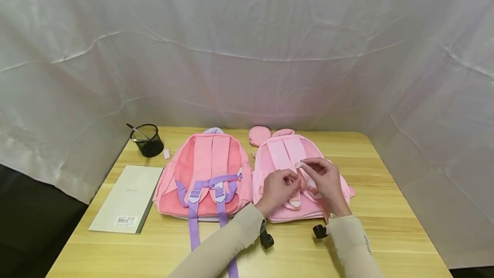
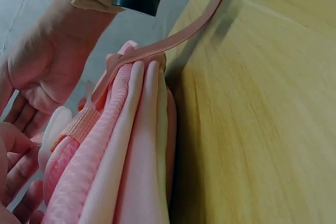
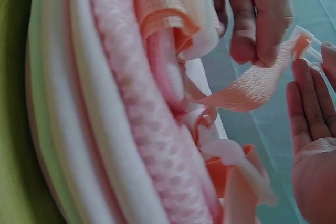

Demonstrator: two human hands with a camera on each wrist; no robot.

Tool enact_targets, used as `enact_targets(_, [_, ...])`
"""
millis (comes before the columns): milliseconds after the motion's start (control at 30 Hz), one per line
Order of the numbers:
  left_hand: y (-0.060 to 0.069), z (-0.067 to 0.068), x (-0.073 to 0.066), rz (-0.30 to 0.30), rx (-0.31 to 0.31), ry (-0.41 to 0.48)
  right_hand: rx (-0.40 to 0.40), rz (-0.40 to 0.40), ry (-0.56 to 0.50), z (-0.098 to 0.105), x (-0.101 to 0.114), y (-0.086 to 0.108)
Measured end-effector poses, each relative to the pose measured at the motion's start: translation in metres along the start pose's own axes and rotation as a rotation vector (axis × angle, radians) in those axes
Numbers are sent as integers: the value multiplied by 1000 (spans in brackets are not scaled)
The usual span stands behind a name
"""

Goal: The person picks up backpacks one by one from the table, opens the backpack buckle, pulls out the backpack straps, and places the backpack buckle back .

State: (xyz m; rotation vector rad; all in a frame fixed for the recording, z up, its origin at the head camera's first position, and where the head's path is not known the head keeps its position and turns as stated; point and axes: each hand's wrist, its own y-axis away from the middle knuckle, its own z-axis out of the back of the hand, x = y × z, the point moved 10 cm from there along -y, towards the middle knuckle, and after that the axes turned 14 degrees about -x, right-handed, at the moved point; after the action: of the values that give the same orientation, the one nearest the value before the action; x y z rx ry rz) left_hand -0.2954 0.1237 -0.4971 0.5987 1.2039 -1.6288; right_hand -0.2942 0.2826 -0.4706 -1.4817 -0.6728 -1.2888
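A light pink backpack (image 1: 270, 158) lies with its strap side up on the table. My right hand (image 1: 324, 179) pinches the white plastic buckle (image 1: 298, 164) at the end of a peach webbing strap (image 3: 252, 90). That strap rises off the bag and curves between both hands. My left hand (image 1: 279, 188) is close by, thumb and finger pinching the strap's edge. A second white buckle (image 3: 228, 150) hangs on the bag near the right hand. In the left wrist view, a loose peach strap tail (image 2: 178, 35) sticks out past the bag.
A pink backpack with purple straps (image 1: 202, 153) lies to the left. Beyond it are a notebook (image 1: 127, 196), a black mesh pen holder (image 1: 150, 145) and a small eraser-like block (image 1: 166, 153). A round pink pouch (image 1: 260, 135) sits behind the light pink bag.
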Motion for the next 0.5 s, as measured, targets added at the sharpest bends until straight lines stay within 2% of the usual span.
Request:
enact_targets(300, [3,-1,4,-10,12,22,19,26,-36,-4,7,0])
enact_targets(500, [4,-3,6,-5,19,26,9,2,-32,-5,4,1])
